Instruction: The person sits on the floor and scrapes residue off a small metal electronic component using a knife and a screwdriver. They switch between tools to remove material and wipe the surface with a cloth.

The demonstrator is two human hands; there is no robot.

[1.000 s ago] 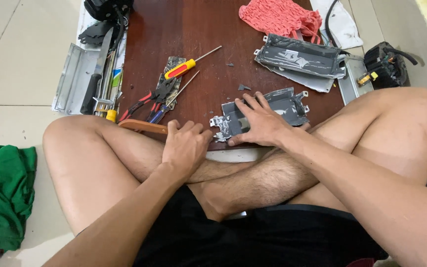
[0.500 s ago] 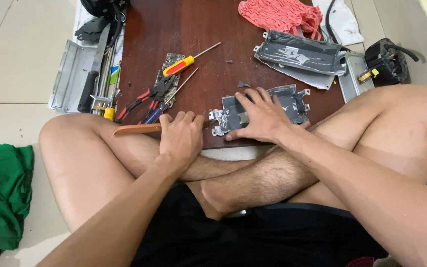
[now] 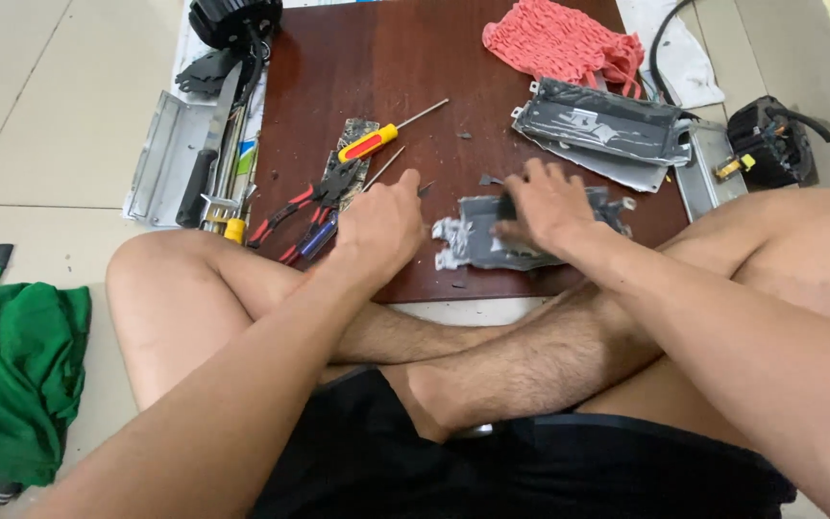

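Hands work over a grey metal part [image 3: 477,240] lying at the near edge of the dark wooden worktop [image 3: 338,96], just ahead of the person's crossed legs. The right hand [image 3: 545,207] lies on top of the part, fingers spread and pressing it down, a small dark piece showing under the fingertips. The left hand [image 3: 381,226] is curled into a loose fist just left of the part; a thin dark tip pokes out toward it, so the fingers seem closed on a slim tool, though which kind I cannot tell. Pliers [image 3: 305,197] and a screwdriver [image 3: 377,142] lie close by, a second grey cover [image 3: 598,120] and a red cloth [image 3: 559,43] farther back.

The step looks like prying or loosening something on the part while it is pinned flat. The next move calls for steady downward pressure and a careful tip placement at the part's left edge.

Half a second ago the left hand lay lower, over a brown strip at the worktop's edge; now it has risen toward the part, and the strip is out of sight.
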